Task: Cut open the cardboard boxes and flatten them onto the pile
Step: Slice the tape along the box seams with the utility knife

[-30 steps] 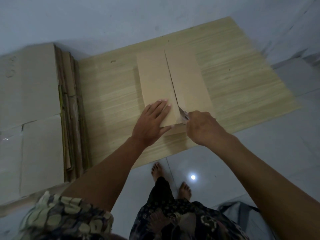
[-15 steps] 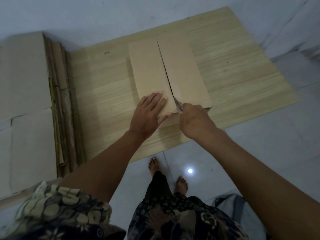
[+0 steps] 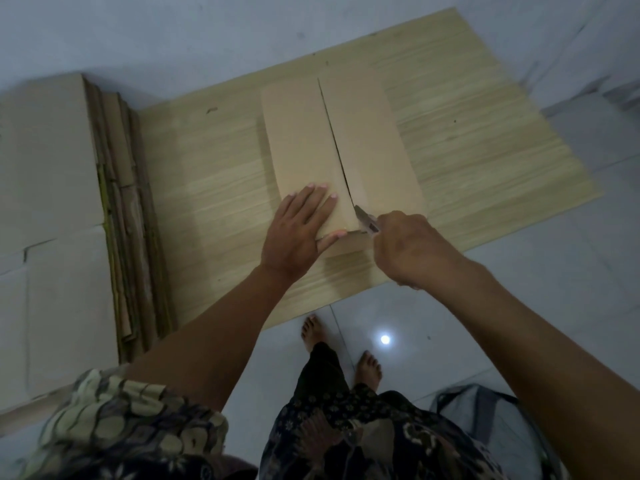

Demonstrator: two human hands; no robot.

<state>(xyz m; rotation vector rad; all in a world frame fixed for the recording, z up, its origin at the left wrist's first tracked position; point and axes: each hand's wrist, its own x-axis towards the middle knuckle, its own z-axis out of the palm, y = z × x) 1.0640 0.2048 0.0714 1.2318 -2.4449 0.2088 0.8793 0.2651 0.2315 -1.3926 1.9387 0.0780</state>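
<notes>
Nearest the camera are a patterned sleeve (image 3: 114, 420) and dark patterned clothing (image 3: 349, 434), with two bare feet (image 3: 341, 348) standing on the pale tiled floor (image 3: 540, 289), where a small bright light reflection shows between them. Just beyond the feet lies a light wooden board (image 3: 214, 188) flat on the floor. At its near edge the right hand (image 3: 408, 249) has its fingers curled around a utility knife (image 3: 367, 221), whose blade meets the near end of the centre seam of a cardboard box (image 3: 367, 140). Beside it the left hand (image 3: 298, 233) lies flat, fingers straight and spread, pressing down on the box's left flap close to the seam. The box rests on the board, its long seam running away from the person and showing a dark gap along most of its length. To the left, touching the board's edge, sits the pile of flattened cardboard (image 3: 48, 209), its layered edges facing the board. Farthest back is a pale wall (image 3: 173, 26).
</notes>
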